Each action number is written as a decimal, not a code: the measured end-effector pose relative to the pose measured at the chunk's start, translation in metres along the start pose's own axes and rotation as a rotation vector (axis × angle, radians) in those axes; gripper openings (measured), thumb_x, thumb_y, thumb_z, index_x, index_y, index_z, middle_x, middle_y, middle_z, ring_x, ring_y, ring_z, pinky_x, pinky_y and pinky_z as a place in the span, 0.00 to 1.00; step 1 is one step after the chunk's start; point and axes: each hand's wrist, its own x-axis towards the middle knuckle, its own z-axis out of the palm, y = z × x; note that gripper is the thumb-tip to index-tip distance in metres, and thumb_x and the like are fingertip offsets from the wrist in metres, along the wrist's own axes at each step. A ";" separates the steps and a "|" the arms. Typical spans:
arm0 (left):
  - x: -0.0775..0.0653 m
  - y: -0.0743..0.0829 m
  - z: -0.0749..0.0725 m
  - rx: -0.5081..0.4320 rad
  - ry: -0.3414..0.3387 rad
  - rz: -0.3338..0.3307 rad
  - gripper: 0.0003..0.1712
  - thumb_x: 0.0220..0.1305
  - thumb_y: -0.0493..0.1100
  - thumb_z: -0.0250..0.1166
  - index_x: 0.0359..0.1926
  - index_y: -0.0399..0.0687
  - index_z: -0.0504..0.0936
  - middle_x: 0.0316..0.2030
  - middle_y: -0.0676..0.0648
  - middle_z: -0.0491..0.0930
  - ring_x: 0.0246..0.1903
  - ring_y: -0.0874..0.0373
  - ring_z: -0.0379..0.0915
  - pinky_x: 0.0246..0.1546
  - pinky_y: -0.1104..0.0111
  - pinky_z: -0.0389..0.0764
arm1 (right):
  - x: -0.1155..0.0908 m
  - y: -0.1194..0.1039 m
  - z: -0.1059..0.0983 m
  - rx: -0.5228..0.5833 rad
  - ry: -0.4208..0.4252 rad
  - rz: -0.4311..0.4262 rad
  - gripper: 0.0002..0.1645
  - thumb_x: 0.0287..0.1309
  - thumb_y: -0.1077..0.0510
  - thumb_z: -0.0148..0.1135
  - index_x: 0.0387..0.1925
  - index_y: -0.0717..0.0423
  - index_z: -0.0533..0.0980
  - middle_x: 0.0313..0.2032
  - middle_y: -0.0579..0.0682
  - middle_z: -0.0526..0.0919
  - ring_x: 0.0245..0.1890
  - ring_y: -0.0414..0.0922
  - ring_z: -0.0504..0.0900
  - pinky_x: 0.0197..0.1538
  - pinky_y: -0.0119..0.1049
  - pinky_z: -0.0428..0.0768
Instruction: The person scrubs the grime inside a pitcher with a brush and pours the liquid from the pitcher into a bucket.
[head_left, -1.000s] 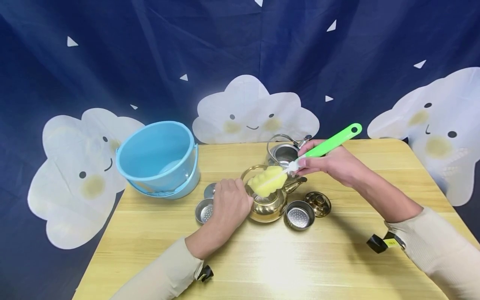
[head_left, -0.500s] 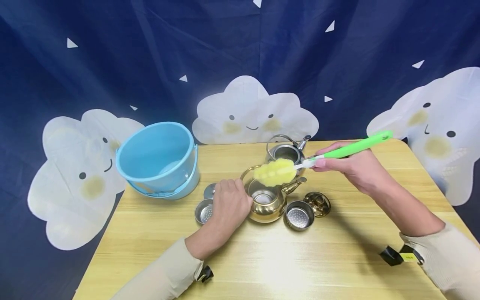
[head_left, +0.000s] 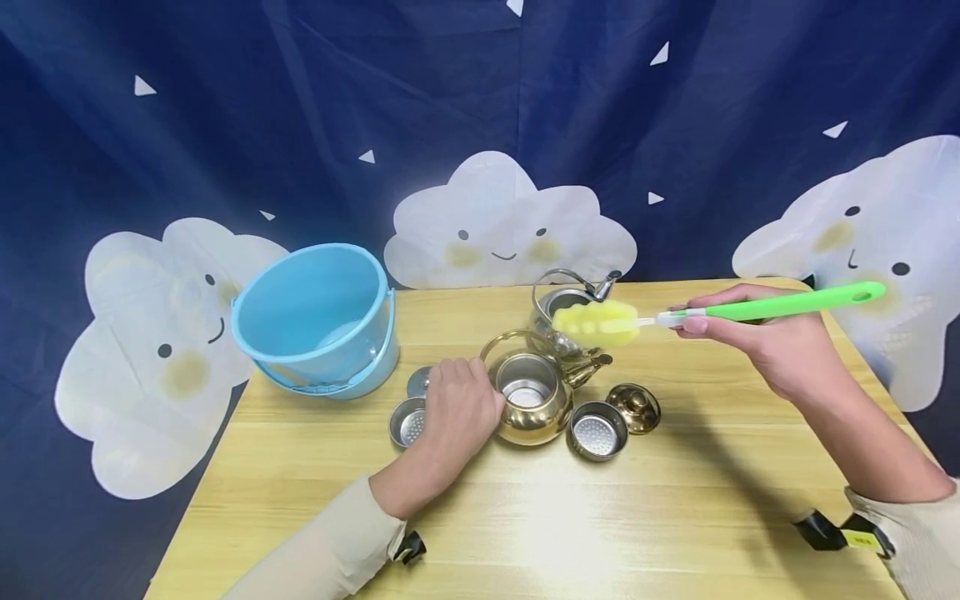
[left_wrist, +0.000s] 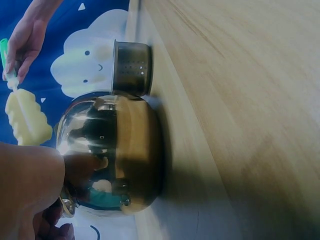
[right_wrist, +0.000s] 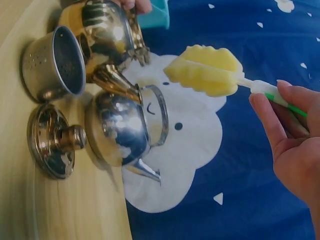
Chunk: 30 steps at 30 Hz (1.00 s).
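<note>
My left hand (head_left: pixel 463 404) grips the gold teapot (head_left: pixel 534 423) at its left side, by the base of its raised handle; in the left wrist view the fingers curl near a handle fitting. The teapot stands lidless on the table, its spout to the right. With thumb and fingers my right hand (head_left: pixel 772 333) pinches a sponge brush (head_left: pixel 596 323) where the white neck meets the green handle. The brush lies nearly level in the air, its yellow sponge head (right_wrist: pixel 207 70) pointing left and overlapping the silver teapot (head_left: pixel 564 302) in the head view.
A perforated strainer (head_left: pixel 598 431) and a gold lid (head_left: pixel 634 407) lie right of the gold teapot. Another strainer (head_left: pixel 408 423) and a silver lid (head_left: pixel 419 382), partly hidden, sit beside my left hand. A blue bucket (head_left: pixel 322 367) stands back left; a cloud-patterned curtain (head_left: pixel 480 100) hangs behind the table.
My right hand has moved right, carrying the brush from over the gold teapot's mouth toward the silver teapot and levelling it. The left hand and gold teapot have stayed in place.
</note>
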 end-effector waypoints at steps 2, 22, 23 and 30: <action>0.000 0.000 0.000 -0.014 -0.008 -0.004 0.09 0.55 0.44 0.54 0.22 0.48 0.67 0.17 0.51 0.60 0.19 0.56 0.53 0.26 0.67 0.45 | -0.002 0.002 -0.004 -0.012 0.005 -0.014 0.15 0.54 0.69 0.75 0.45 0.67 0.85 0.35 0.39 0.93 0.38 0.33 0.91 0.41 0.22 0.83; 0.000 0.002 -0.001 -0.028 -0.096 -0.015 0.10 0.56 0.45 0.58 0.24 0.47 0.68 0.17 0.50 0.65 0.19 0.55 0.57 0.23 0.66 0.54 | -0.017 0.036 -0.029 -0.267 0.128 0.064 0.17 0.59 0.54 0.76 0.49 0.55 0.87 0.37 0.19 0.86 0.43 0.25 0.77 0.35 0.22 0.71; 0.000 0.002 -0.001 -0.027 -0.093 -0.015 0.10 0.56 0.45 0.58 0.23 0.47 0.68 0.17 0.50 0.65 0.19 0.55 0.56 0.22 0.66 0.53 | -0.017 0.038 -0.027 -0.288 0.140 0.049 0.17 0.58 0.54 0.77 0.48 0.54 0.88 0.37 0.17 0.85 0.40 0.26 0.75 0.33 0.23 0.69; 0.000 0.001 -0.001 -0.011 -0.094 -0.010 0.11 0.56 0.46 0.58 0.23 0.48 0.68 0.17 0.51 0.64 0.19 0.55 0.55 0.22 0.66 0.54 | -0.019 0.060 -0.012 -0.358 0.192 -0.274 0.17 0.49 0.71 0.77 0.43 0.60 0.89 0.39 0.12 0.83 0.30 0.15 0.78 0.27 0.13 0.71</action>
